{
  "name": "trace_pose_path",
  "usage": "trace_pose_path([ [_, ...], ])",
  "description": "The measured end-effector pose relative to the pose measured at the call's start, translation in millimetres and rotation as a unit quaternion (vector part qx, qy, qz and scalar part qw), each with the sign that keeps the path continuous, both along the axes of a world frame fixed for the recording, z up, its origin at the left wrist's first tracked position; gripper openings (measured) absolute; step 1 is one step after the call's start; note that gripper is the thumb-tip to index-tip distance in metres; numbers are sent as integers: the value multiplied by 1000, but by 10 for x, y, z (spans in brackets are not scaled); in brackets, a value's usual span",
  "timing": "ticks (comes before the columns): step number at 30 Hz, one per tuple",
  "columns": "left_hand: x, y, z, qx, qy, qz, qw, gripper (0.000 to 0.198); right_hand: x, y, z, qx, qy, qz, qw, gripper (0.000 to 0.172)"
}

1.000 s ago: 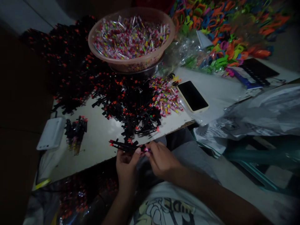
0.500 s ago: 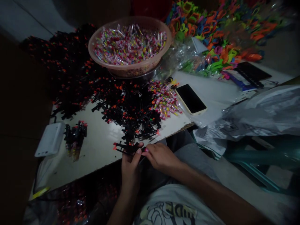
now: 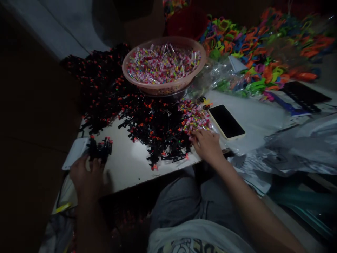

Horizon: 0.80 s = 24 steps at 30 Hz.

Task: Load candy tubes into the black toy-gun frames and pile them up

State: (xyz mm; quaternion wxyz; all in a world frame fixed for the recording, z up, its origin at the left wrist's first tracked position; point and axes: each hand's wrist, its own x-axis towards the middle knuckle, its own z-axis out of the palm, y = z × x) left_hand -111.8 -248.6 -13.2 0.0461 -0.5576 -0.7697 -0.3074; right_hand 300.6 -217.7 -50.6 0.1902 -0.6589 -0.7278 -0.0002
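Note:
My left hand (image 3: pixel 88 174) is over the near end of a small group of black toy guns (image 3: pixel 101 149) with orange tips, at the table's left. Its fingers are apart, and its palm side is hidden. My right hand (image 3: pixel 207 146) is at the near edge of a loose pile of small pink-and-yellow candy tubes (image 3: pixel 196 117). Its fingers are bent together on a tube there, mostly covered by the fingertips. Between my hands lies a heap of black toy guns (image 3: pixel 160 130) with orange parts.
A pink plastic basket (image 3: pixel 126 75) full of candy tubes stands behind the heap. More black toy guns (image 3: pixel 97 80) are piled back left. A phone (image 3: pixel 226 121) lies to the right, a white box-shaped device (image 3: pixel 75 153) to the left. Colourful plastic pieces (image 3: pixel 244 45) cover the back right.
My hands have parted. The left has carried the toy gun left to the small group; the right has moved up and right to the candy tubes. The view has shifted left.

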Motion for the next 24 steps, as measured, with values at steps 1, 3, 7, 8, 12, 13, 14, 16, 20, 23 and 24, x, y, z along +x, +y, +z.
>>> trace_pose_path([
  [1,47,3,-26,8,22,-3,1000,38,-13,-21,0,4,2,0,1000,22],
  [3,279,-14,-100,5,29,-46,999,36,-19,-65,-5,12,15,-7,1000,18],
  [7,984,-97,-276,-76,-37,-184,979,49,18,-137,-39,37,51,-35,997,12],
  [8,1129,-112,-306,-97,-50,-204,973,53,28,-153,-43,48,70,-39,996,12],
  [12,1362,-124,-293,-189,-176,-210,943,67,27,-252,2,89,202,-12,975,26],
  [13,1349,-123,-265,-204,-215,-198,934,71,9,-292,25,87,237,9,968,25],
  [14,1323,-124,-235,-211,-248,-185,927,74,-19,-340,50,77,268,32,960,23],
  [16,1251,-134,-182,-217,-302,-164,914,75,-108,-453,92,38,325,78,942,15],
  [20,1111,-209,-89,-221,-391,-145,882,57,-377,-700,144,-64,417,170,891,15],
  [23,1042,-332,71,-182,-368,-144,900,42,-549,-829,195,-101,456,212,858,20],
  [24,1035,-382,147,-184,-352,-156,904,37,-588,-854,217,-104,467,209,853,22],
])
